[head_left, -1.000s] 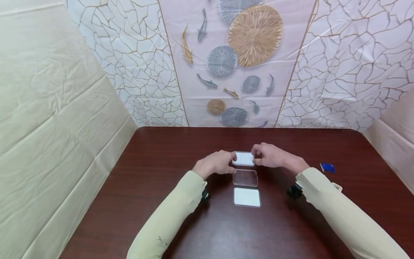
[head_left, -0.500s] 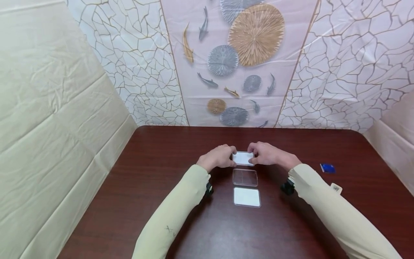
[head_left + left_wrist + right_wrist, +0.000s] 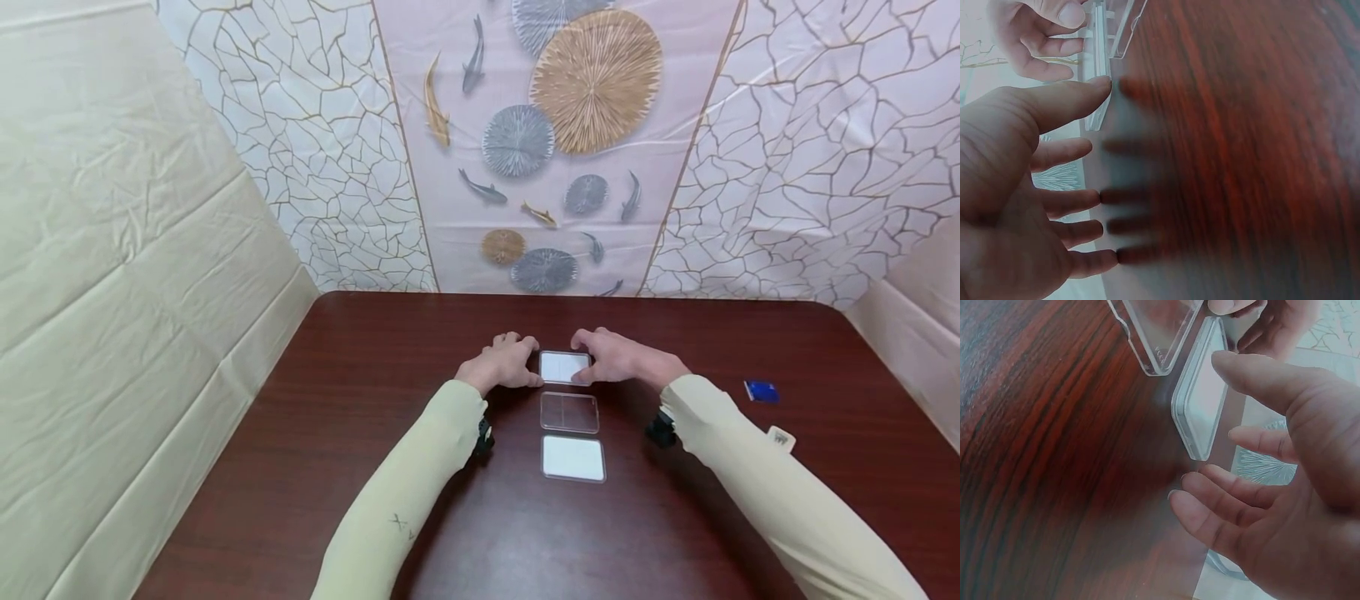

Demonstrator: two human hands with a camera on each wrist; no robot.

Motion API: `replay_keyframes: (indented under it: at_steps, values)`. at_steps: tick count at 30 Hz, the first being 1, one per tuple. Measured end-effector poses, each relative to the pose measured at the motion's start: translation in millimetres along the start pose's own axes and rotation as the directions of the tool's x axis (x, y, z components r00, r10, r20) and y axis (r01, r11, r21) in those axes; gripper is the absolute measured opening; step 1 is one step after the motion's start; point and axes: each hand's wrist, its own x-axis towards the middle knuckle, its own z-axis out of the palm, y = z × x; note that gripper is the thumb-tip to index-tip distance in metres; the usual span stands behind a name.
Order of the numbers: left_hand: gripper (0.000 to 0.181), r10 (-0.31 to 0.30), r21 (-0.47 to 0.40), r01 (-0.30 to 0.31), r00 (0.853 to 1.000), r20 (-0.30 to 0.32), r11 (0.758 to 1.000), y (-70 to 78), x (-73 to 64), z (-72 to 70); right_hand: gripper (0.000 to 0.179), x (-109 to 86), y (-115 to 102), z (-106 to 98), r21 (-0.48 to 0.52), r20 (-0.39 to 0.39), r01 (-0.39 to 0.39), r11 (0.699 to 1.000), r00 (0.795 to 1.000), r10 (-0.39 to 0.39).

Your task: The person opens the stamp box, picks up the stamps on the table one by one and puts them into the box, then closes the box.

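Observation:
A flat, clear plastic case (image 3: 561, 367) with a white insert lies on the table, farthest of three flat pieces in a column. My left hand (image 3: 501, 364) is at its left end, fingers spread and fairly straight. In the left wrist view, the thumb (image 3: 1079, 100) overlaps the case's edge. On the other side, my right hand (image 3: 621, 358) has its thumb tip (image 3: 1225, 362) right at the white face, its other fingers loosely bent beside the case. Nearer lies an empty-looking transparent cover (image 3: 568, 413). Nearest is another clear case with a white insert (image 3: 573, 458).
On the right of the dark red-brown table (image 3: 360, 358) lies a small blue packet (image 3: 762, 392). A small pale piece with dark print (image 3: 782, 437) shows beside the right sleeve. A patterned cloth (image 3: 525, 183) hangs behind the table's far edge.
The right hand has shifted left, its thumb now over the farthest case's right end. The left hand moved slightly farther away, then its fingers spread off the case's left end. The flat pieces stay put.

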Motion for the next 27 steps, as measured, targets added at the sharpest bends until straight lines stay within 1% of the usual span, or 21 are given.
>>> replay_keyframes:
  at_steps: [6, 10, 14, 21, 27]
  values:
    - [0.065, 0.0, 0.024, -0.001, 1.0, 0.021, 1.0, 1.8, 4.3, -0.2, 0.061, 3.0, 0.0, 3.0, -0.014, 0.015, -0.027, 1.0, 1.0, 0.027]
    - [0.066, -0.008, 0.023, 0.007, 0.999, 0.045, 1.0, 4.3, 6.0, -0.7, 0.065, 4.5, -1.1, 4.9, -0.025, 0.028, -0.044, 0.999, 0.999, 0.044]
    - [0.066, -0.006, 0.012, 0.005, 0.999, 0.054, 1.0, 7.5, 6.4, -0.8, 0.068, 5.7, -2.3, 6.1, -0.037, 0.033, -0.056, 0.998, 0.998, 0.057]
    - [0.065, -0.019, 0.019, 0.018, 0.998, 0.055, 1.0, 9.4, 6.8, -1.6, 0.069, 8.4, -4.0, 9.5, -0.063, 0.017, -0.046, 0.997, 0.999, 0.047]
    - [0.065, -0.016, 0.026, 0.014, 0.998, 0.062, 1.0, 9.3, 6.9, -2.4, 0.069, 13.2, -6.9, 11.5, -0.081, 0.007, -0.039, 0.996, 0.999, 0.04]
